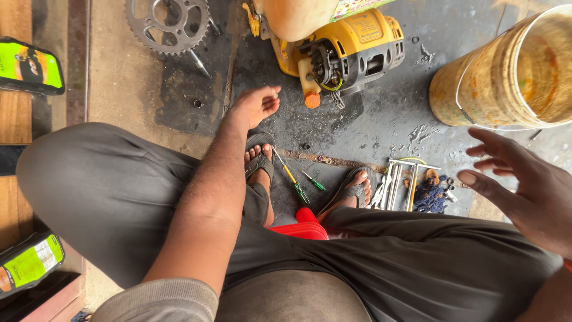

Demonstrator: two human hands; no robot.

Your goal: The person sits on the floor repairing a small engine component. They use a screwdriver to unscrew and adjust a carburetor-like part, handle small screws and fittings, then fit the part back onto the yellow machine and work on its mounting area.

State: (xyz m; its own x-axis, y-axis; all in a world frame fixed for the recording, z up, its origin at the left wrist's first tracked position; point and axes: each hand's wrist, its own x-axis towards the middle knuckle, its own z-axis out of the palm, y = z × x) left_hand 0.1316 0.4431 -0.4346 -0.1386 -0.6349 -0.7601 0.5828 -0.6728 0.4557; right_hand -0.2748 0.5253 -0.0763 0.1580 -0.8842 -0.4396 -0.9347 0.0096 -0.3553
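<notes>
Legs in dark grey trousers fill the lower view, the person seated over an oily floor (381, 125) with feet in sandals. Next in size, a stained yellowish bucket (506, 71) stands at upper right, and a yellow small engine (345, 50) with an orange cap lies at top centre. A toothed sprocket (170, 24) rests at upper left. The left hand (256, 106) reaches forward just short of the engine, fingers loosely together and holding nothing. The right hand (524, 191) hovers below the bucket, fingers spread apart and empty. Between the feet lie two screwdrivers (298, 182) (one yellow-handled, one green), and a cluster of metal tools (402, 182) sits beside the right foot.
</notes>
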